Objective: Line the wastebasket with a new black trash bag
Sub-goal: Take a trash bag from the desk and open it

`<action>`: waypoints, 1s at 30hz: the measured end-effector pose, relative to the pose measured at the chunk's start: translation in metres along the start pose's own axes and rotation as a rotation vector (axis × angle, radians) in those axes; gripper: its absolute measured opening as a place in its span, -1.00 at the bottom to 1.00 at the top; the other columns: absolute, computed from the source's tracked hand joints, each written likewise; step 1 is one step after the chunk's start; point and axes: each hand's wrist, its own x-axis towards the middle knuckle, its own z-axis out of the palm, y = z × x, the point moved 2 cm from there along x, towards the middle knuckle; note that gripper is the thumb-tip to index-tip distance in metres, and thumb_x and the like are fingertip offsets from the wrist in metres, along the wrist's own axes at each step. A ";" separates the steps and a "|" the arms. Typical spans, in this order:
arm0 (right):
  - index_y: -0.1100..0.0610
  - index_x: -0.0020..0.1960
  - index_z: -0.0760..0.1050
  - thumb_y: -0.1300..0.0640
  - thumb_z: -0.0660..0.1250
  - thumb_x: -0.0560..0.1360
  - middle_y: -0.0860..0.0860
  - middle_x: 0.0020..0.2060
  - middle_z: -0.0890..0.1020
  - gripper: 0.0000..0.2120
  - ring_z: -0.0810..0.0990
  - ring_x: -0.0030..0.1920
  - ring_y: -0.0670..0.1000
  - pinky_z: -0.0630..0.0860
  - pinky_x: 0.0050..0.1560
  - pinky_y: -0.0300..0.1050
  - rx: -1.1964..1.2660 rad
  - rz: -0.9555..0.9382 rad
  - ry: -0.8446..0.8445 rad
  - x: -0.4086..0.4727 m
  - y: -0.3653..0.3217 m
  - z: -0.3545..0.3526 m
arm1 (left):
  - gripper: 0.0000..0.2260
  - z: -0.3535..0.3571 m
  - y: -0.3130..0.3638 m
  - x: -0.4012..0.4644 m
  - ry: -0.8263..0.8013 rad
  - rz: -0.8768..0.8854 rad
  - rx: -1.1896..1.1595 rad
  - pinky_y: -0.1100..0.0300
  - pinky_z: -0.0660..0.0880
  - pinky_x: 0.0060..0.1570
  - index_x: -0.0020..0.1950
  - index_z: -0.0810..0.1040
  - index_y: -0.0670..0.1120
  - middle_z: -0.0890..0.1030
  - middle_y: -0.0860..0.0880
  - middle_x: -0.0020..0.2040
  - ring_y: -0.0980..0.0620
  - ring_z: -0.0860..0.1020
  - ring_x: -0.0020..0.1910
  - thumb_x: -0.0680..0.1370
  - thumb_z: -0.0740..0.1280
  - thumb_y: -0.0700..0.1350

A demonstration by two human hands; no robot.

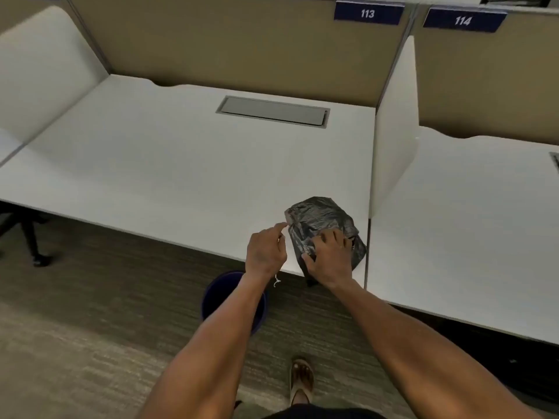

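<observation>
Two bare hands, the left hand (266, 252) and the right hand (328, 257). One crumpled black trash bag (320, 220). One dark blue wastebasket (225, 293) on the carpet. Two white desks, one (181, 152) under number plate 113 (368, 13) and one (459, 213) under number plate 114 (463, 20). One sandalled foot (301, 381).

A single view is given, taken from a camera worn on the head and tilted forward and down. The white desk (181, 152) is seen from above and fills the middle of the frame, with the tan partition (242, 43) along the top edge. The carpet (75, 328) is taken in along the bottom. Both forearms enter from the lower edge, close to the lens. Straight edges are bowed by the wide angle. No second view is given.
</observation>
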 end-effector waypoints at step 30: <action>0.18 -0.12 0.61 0.46 0.39 0.48 0.09 -0.19 0.68 -0.80 0.66 -0.11 0.05 0.60 -0.06 -0.05 1.587 0.217 -0.156 -0.026 0.003 -0.037 | -0.44 0.010 -0.028 -0.019 -0.351 -0.716 -0.932 -0.04 0.66 0.22 0.21 0.72 -0.08 0.77 -0.07 0.12 -0.06 0.73 0.12 0.37 0.59 0.26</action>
